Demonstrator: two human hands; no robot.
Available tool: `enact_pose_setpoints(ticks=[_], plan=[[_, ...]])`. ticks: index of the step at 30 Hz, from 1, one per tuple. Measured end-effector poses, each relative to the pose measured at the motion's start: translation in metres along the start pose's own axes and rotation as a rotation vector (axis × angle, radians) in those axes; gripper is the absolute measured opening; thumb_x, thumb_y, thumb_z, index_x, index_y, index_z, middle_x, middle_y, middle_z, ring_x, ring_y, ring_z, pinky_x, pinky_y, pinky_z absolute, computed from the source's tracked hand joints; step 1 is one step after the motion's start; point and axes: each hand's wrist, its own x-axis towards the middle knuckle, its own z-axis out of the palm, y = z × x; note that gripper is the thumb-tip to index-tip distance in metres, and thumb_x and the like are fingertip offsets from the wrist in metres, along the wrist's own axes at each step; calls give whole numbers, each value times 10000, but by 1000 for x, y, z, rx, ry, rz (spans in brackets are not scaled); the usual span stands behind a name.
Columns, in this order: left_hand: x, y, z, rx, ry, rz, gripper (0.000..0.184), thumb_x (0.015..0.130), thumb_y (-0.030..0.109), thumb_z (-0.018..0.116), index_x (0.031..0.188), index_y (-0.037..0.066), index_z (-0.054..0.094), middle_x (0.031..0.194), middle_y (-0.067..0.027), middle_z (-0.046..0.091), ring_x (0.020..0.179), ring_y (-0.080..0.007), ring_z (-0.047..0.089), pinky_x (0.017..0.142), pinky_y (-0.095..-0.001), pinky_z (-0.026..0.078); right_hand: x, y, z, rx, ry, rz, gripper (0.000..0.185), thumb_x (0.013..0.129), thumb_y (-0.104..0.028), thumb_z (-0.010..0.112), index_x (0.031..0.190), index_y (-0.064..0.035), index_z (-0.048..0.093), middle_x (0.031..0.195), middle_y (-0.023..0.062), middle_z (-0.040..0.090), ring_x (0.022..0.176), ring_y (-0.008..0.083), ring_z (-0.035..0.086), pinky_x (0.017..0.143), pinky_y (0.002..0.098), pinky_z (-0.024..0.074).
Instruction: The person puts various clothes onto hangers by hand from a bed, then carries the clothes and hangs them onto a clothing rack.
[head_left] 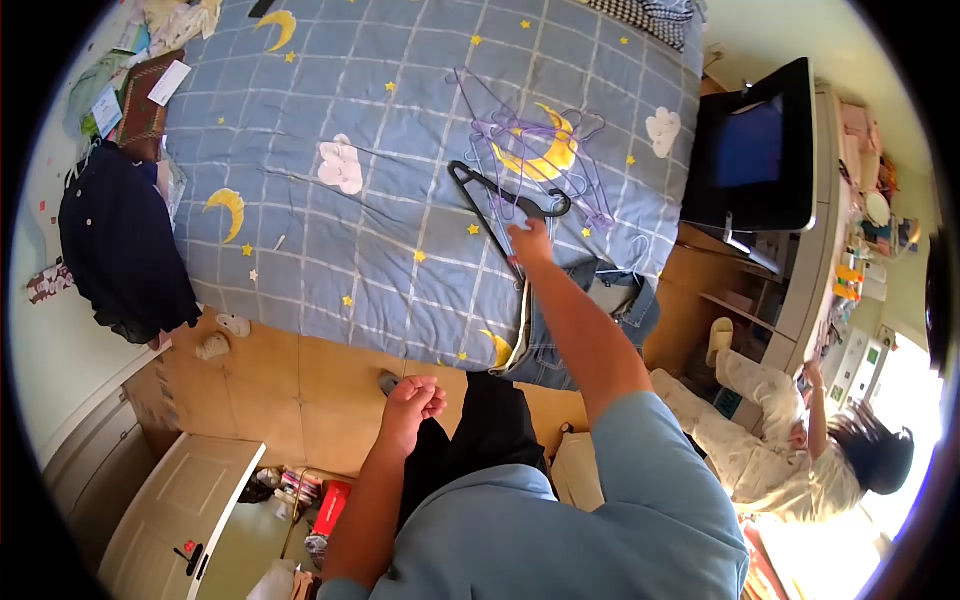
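Note:
My right hand (532,244) reaches over the bed, its fingers closed at a black clothes hanger (487,178) that lies almost flat on the quilt. Part of the hanger is hidden behind the hand. Just beyond it lies a tangle of thin purple wire hangers (490,127). Blue denim clothing (553,350) rests at the bed's near edge, partly under my right forearm. My left hand (412,408) hovers in front of my body, off the bed, with its fingers curled in and nothing visible in them.
The bed's blue checked quilt (300,90) fills the middle. A dark garment (125,240) hangs at left. At right stand a TV (755,145) and a cabinet; another person (790,440) is nearby. Shoes (213,346) and a white door (170,510) are at lower left.

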Motion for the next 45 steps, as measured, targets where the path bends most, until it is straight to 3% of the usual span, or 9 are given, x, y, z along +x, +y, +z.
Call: enact_pose_setpoints(ticks=[6,11,13,16,22,32,38,41,45], plan=[[27,14,34,-52,65,8,180,975,206,616,1087,65,607,932,-73,664,798,-157,643,746,-286,516,118,22,32,5,11,-252,327,882,-282,637,1120,-58,619,978,196,697,930,373,672,835,452,507],[44,25,54,-46,87,-30,161,973,193,624,1076,71,610,917,-62,662,786,-144,642,723,-266,511,78,5,-64,-175,250,-522,192,962,-214,515,1052,-83,623,903,202,680,873,393,659,771,478,500],[49,27,60,-46,100,-53,161,973,195,626,1075,71,614,910,-56,663,784,-141,642,720,-265,511,95,24,-109,-200,185,-351,182,924,-212,551,1036,-93,629,947,175,669,901,374,641,783,479,489],[55,18,59,-2,71,-58,184,977,226,608,1101,91,616,942,-50,670,822,-162,651,791,-325,533,106,25,-145,-678,498,-559,300,805,-229,638,1093,-144,622,1167,93,590,1109,345,544,902,490,426],[57,10,61,-36,125,-76,175,969,212,634,1081,77,627,932,-57,676,784,-141,648,735,-275,518,145,-9,-118,-781,437,-437,464,840,-272,673,1250,-108,530,1272,150,564,1177,371,527,1001,500,411],[48,10,67,-24,129,-79,177,979,225,614,1096,93,613,933,-52,666,817,-153,652,765,-302,531,107,-29,-121,-303,200,-620,237,981,-244,528,959,-11,571,795,268,608,797,482,597,676,513,447],[43,8,73,-49,107,-64,200,964,200,635,1084,42,607,931,-73,664,796,-148,645,742,-280,526,55,104,-94,31,-54,-180,202,955,-229,572,958,-38,634,704,24,556,667,116,510,617,318,431],[45,10,78,-18,73,-32,223,970,206,629,1119,42,601,945,-65,664,816,-143,639,754,-277,516,-12,78,-73,353,-213,-4,199,1003,-281,530,1000,-89,583,603,-37,437,428,71,376,380,255,298],[53,21,91,69,42,161,288,969,194,621,1206,33,585,997,-38,662,891,-125,614,796,-274,489,-92,62,-48,478,-400,-93,139,1017,-231,544,947,-111,534,630,-46,441,474,57,383,420,230,309]])
